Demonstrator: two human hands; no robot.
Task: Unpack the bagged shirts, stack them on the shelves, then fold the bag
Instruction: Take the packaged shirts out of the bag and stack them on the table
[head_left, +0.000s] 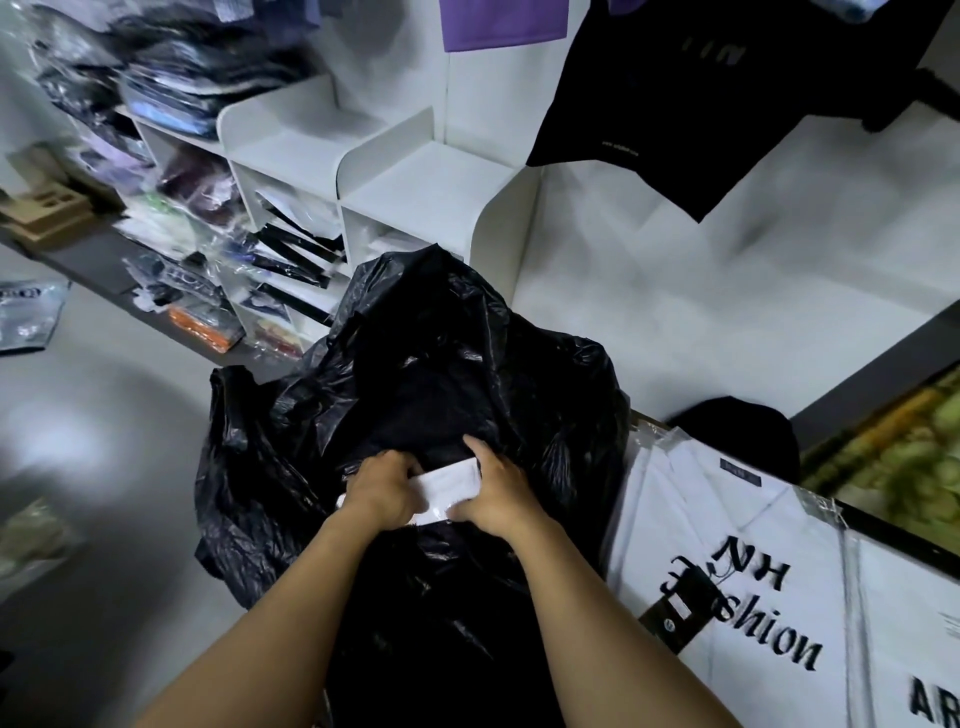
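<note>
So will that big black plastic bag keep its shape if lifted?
Probably not: the black bag is thin, crinkled film slumped in folds, so it should flop. Its glossy sheen suggests slipperiness. Any weight likely comes from contents, like the white packet the left hand and right hand grip.

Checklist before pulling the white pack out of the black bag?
1. Left hand grips the white pack: ok.
2. Right hand grips its other end: ok.
3. Black bag mouth open around the pack: ok.
4. Pack free of snagging plastic: cannot tell, lower edge hidden.
5. Shelves have bare space: ok, upper steps.
6. More shirts inside the bag: cannot tell, too dark.
</note>
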